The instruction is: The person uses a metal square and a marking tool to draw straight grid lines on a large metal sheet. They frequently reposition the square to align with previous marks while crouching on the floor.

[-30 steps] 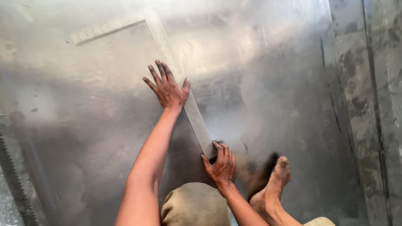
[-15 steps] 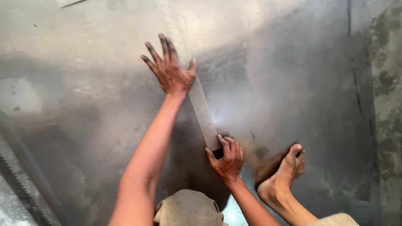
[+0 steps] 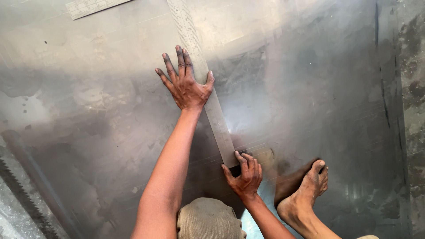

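Steel L-shaped ruler point(image 3: 216, 116) lies on the grey sheet metal point(image 3: 310, 79), running from twelve toward six o'clock. Your left hand point(image 3: 186, 84) presses it, fingers spread; your right hand point(image 3: 245, 175) pinches its near end.

Ground: a broad sheet of grey metal point(image 3: 310, 88) fills nearly the whole frame, lying flat, dull and scuffed.
Surface marks: faint scratched lines, dark smudges and small specks, thickest in the left half.
Light: a bright, hazy band runs across the upper part of the frame; the lower half lies in shadow.
Right edge: a strip of rough, stained concrete floor point(image 3: 414, 110).
Lower left corner: a toothed metal strip point(image 3: 20, 186) runs diagonally beside the sheet.
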`<state>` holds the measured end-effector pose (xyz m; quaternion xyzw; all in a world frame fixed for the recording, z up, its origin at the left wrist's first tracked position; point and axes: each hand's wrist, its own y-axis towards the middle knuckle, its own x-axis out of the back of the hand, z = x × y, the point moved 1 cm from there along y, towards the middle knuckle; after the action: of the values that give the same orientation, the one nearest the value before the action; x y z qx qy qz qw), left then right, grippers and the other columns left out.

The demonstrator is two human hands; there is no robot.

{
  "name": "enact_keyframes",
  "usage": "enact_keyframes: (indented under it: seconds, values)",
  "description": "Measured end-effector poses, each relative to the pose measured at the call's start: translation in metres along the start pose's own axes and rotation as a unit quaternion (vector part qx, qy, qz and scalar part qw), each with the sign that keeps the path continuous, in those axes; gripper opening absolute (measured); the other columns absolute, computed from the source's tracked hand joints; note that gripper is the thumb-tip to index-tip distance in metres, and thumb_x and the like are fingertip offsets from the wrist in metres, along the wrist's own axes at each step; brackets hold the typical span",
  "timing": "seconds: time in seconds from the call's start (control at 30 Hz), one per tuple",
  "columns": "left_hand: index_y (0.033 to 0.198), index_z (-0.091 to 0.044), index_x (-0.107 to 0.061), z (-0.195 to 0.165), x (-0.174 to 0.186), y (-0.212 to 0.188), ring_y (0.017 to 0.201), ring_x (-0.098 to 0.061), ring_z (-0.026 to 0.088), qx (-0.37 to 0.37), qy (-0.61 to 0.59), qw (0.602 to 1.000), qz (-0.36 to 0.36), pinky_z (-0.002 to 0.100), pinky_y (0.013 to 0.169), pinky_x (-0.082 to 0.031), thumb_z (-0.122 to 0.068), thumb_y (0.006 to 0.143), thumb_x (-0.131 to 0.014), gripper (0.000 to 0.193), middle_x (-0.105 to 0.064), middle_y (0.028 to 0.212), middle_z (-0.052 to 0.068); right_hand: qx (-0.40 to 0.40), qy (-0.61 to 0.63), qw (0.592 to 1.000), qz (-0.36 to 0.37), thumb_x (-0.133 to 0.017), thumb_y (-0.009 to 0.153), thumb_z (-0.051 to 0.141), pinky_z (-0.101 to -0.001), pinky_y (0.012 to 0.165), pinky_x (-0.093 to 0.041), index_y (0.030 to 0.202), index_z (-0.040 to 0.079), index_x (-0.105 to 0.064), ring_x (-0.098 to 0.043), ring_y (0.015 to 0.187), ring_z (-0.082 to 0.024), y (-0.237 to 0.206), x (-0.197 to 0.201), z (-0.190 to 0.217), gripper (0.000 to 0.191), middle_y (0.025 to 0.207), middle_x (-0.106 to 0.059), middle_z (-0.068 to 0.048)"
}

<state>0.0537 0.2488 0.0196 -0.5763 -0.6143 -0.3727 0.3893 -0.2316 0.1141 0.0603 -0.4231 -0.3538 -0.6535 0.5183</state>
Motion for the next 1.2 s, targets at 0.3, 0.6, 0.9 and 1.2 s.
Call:
enact_keyframes:
  seconds: [0.3,0.6,0.9,1.2]
  values:
    - [0.16,-0.005,-0.039,-0.002,0.004,-0.001,0.158,-0.008,0.037,-0.003,0.014,1.0,0.013,0.065,0.126,0.002,-0.057,0.085,-0.062,0.094,-0.026,0.171,0.004,0.009,0.0,1.0,-0.005,-0.087,0.075,0.045,-0.0442,0.08,-0.049,0.122,0.009,-0.069,-0.064,0.099,-0.028,0.002,0.004,0.002,0.063,0.111,-0.066,-0.01]
    - [0.164,0.0,-0.031,0.0,-0.008,-0.038,0.16,-0.012,0.039,-0.113,-0.01,0.993,0.013,0.058,0.132,-0.008,-0.049,0.102,-0.062,0.085,-0.021,0.171,0.023,0.002,0.016,1.0,-0.007,-0.088,0.076,0.044,-0.0437,0.081,-0.049,0.123,0.008,-0.069,-0.064,0.099,-0.029,0.0,0.006,-0.002,0.062,0.113,-0.065,-0.009]
    - [0.161,0.007,-0.032,-0.002,-0.011,-0.05,0.159,-0.014,0.042,-0.113,0.002,0.993,0.021,0.058,0.131,-0.009,-0.043,0.1,-0.061,0.084,-0.022,0.169,0.028,-0.047,0.057,0.995,0.061,-0.088,0.076,0.041,-0.044,0.085,-0.051,0.125,0.01,-0.068,-0.065,0.104,-0.029,0.008,0.015,-0.004,0.062,0.117,-0.065,-0.008]
    - [0.161,0.01,-0.033,-0.001,-0.011,-0.047,0.159,-0.013,0.043,-0.118,-0.006,0.993,0.019,0.059,0.132,-0.007,-0.041,0.1,-0.059,0.083,-0.023,0.169,0.029,-0.053,0.036,0.991,0.113,-0.09,0.073,0.04,-0.0473,0.087,-0.05,0.129,0.011,-0.06,-0.062,0.109,-0.03,0.025,0.03,0.009,0.07,0.122,-0.062,-0.009]
